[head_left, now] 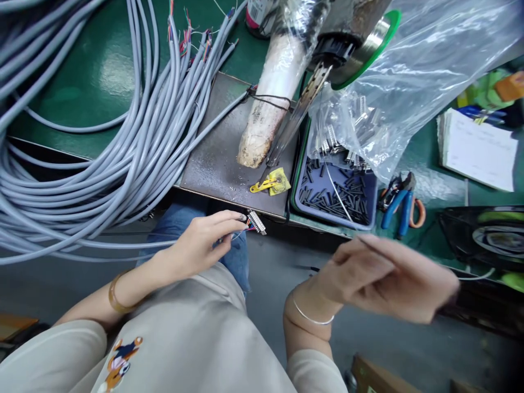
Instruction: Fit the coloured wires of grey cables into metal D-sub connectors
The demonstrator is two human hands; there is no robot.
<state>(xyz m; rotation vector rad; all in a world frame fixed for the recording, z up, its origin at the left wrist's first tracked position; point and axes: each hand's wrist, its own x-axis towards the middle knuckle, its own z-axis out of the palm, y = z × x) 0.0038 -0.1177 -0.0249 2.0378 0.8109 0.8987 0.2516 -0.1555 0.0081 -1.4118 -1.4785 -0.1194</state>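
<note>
My left hand (204, 240) is closed around the wired end of a grey cable (164, 244), thumb and fingers pinching just behind a metal D-sub connector (257, 222). Thin coloured wires run into the back of that connector, which sits off the front edge of the bench. Off to the right, my right hand (388, 273) is smeared by motion, and I cannot make out its fingers or anything in them. A soldering iron (298, 109) is tied beside a white wrapped support, its tip pointing down at a yellow piece (262, 184) on a brown board (216, 158).
A bundle of grey cables (135, 147) covers the left side. Right of the board, a blue tray (372, 204) holds short black tubes, with a plastic bag (426, 82) of connectors over it. Pliers (403, 210), a notepad (478, 150) and a solder spool (388, 33) lie around.
</note>
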